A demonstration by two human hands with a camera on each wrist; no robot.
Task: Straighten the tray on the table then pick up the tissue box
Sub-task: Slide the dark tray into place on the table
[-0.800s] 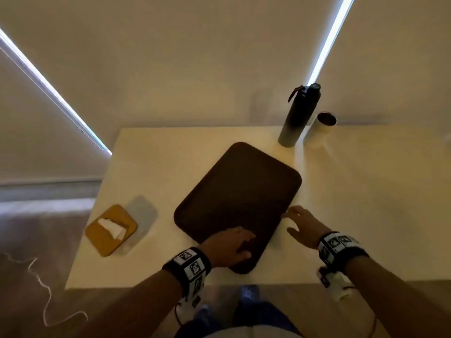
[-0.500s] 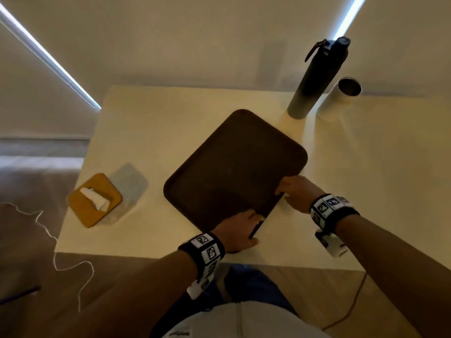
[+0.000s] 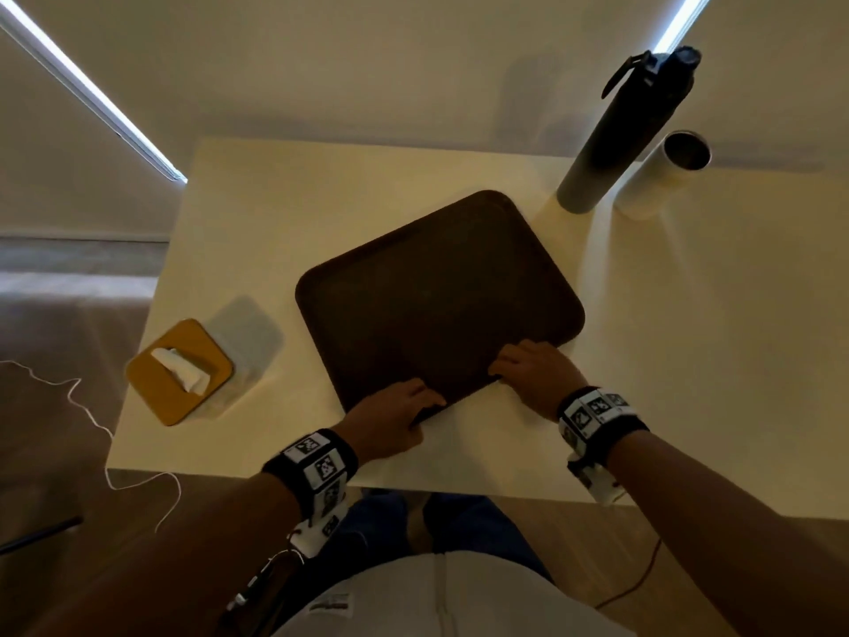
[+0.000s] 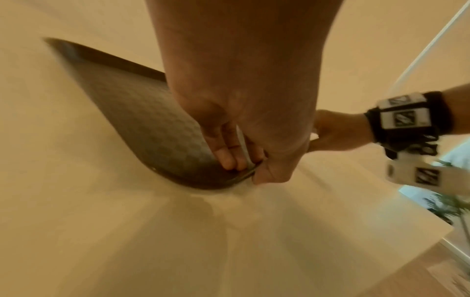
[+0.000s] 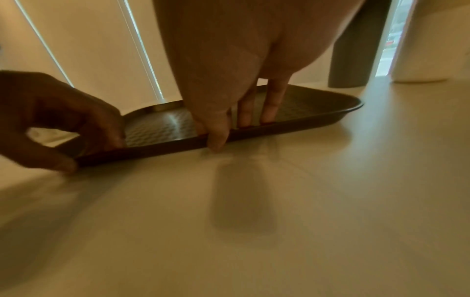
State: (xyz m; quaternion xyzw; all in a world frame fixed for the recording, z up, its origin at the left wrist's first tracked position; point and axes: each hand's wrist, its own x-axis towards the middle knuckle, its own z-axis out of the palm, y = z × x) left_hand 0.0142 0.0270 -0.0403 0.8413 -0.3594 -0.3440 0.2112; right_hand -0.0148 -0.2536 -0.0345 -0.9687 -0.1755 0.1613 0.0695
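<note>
On the table [image 3: 689, 314], the brown tray [image 3: 436, 291] lies crooked. Left hand [image 3: 390, 418] and right hand [image 3: 535, 370] each pinch its near rim. Over by the left edge sits the tissue box [image 3: 179, 372].

Dark bottle [image 3: 629, 131] and white cup [image 3: 661, 177] crowding the tray's [image 3: 436, 291] far corner, tissue box [image 3: 179, 372] off at the table's [image 3: 712, 337] left edge, open tabletop right of the tray
</note>
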